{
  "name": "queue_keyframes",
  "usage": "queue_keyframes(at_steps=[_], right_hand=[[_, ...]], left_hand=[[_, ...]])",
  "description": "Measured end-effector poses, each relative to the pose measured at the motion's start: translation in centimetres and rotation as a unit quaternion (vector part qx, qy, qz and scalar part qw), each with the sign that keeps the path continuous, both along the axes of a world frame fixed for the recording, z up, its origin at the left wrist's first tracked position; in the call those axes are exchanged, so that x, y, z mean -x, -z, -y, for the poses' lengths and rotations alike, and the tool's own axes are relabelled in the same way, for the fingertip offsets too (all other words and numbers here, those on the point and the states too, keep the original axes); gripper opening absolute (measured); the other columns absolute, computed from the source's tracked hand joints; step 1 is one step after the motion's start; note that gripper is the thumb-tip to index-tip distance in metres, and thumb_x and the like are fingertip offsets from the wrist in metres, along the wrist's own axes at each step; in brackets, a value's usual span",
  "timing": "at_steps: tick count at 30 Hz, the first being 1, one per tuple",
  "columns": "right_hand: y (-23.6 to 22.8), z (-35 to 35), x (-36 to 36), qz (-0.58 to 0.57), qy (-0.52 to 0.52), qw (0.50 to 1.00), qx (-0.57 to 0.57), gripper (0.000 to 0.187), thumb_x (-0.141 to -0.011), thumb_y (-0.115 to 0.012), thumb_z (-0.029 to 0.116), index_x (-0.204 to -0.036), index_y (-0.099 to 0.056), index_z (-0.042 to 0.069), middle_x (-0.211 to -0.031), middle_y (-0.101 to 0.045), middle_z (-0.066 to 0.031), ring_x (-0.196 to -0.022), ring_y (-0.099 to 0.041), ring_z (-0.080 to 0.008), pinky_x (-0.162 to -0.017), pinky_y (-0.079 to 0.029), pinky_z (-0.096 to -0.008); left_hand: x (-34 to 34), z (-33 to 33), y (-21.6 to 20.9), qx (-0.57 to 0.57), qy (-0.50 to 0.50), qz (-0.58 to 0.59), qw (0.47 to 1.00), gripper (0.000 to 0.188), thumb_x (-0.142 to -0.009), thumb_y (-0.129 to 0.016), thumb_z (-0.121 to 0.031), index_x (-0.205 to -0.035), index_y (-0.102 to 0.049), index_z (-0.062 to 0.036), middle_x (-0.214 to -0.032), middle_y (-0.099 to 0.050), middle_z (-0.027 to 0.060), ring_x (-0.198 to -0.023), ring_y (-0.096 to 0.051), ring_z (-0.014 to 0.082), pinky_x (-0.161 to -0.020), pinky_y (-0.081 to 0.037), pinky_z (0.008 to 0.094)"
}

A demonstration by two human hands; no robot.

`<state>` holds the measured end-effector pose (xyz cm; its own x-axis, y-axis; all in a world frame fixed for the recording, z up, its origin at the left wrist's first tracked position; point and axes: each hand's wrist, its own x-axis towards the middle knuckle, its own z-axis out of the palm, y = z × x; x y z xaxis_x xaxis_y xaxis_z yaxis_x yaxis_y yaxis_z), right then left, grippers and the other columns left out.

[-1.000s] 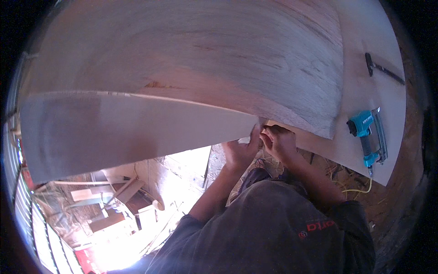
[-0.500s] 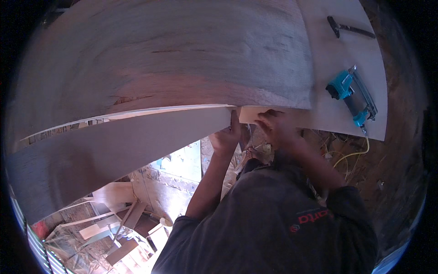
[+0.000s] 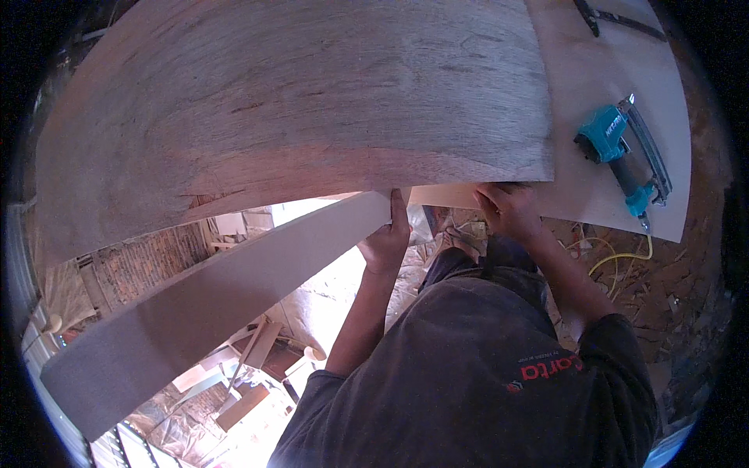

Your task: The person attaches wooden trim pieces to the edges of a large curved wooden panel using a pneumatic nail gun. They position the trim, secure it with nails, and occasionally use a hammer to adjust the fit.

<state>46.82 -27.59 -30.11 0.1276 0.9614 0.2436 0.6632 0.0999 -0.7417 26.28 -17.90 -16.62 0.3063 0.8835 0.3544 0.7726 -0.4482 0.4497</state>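
A long, pale narrow board slants from the lower left up to the near edge of a large plywood sheet. My left hand is closed around the board's right end, one finger pointing up along its face near the sheet's edge. My right hand is curled at the sheet's near right edge, over a pale board. Its fingertips are partly hidden there, and I cannot see what they grip.
A teal nail gun with a yellow air hose lies on a pale panel at the right. A hammer rests beyond it. Wood offcuts litter the floor at lower left, and debris covers the ground at right.
The narrow board's left end has swung away from the plywood edge, widening the gap between them. My right hand has shifted right along the edge. The whole view has shifted somewhat.
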Motion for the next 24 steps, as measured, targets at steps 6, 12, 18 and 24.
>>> queue_keyframes(at_steps=[6, 12, 18, 24], right_hand=[[0.4, -0.2, 0.1, -0.023, -0.001, 1.0, -0.01, 0.015, -0.088, -0.073, 0.014, -0.1, -0.073, 0.007, -0.086, -0.074, -0.013, -0.075, -0.072, -0.032, -0.067, -0.057, -0.0444], [-0.4, -0.6, -0.5, 0.033, -0.006, 0.998, -0.055, 0.015, -0.086, -0.075, 0.014, -0.1, -0.073, 0.007, -0.086, -0.075, -0.0108, -0.073, -0.072, -0.0276, -0.065, -0.055, -0.0416], [0.0, -0.3, -0.1, 0.0, -0.012, 1.0, -0.023, 0.02, -0.089, -0.071, 0.019, -0.108, -0.07, 0.013, -0.092, -0.075, -0.0123, -0.075, -0.071, -0.0357, -0.066, -0.055, -0.0498], [0.1, 0.2, -0.3, 0.017, -0.022, 1.0, -0.001, 0.01, -0.083, -0.076, 0.011, -0.091, -0.074, 0.008, -0.077, -0.072, -0.0121, -0.064, -0.07, -0.028, -0.059, -0.054, -0.0406]], left_hand=[[0.2, -0.5, 1.0, -0.038, 0.008, -0.012, 0.999, 0.009, -0.089, -0.071, -0.004, -0.081, -0.072, -0.0007, -0.073, -0.07, 0.0119, -0.062, -0.069, 0.0274, -0.057, -0.051, 0.0374], [0.1, 0.1, 1.1, 0.027, -0.001, 0.026, 0.999, 0.007, -0.091, -0.069, -0.005, -0.089, -0.074, 0.0002, -0.079, -0.073, 0.0136, -0.068, -0.071, 0.0293, -0.062, -0.054, 0.0385], [0.6, 0.0, 1.6, 0.035, 0.006, 0.055, 0.998, 0.007, -0.093, -0.068, -0.005, -0.092, -0.073, 0.001, -0.087, -0.073, 0.0156, -0.075, -0.071, 0.0304, -0.068, -0.054, 0.0387], [2.1, -0.1, 3.4, 0.039, -0.011, 0.04, 0.998, 0.012, -0.09, -0.073, -0.006, -0.098, -0.069, 0.0007, -0.089, -0.071, 0.0177, -0.079, -0.07, 0.0337, -0.071, -0.053, 0.0405]])
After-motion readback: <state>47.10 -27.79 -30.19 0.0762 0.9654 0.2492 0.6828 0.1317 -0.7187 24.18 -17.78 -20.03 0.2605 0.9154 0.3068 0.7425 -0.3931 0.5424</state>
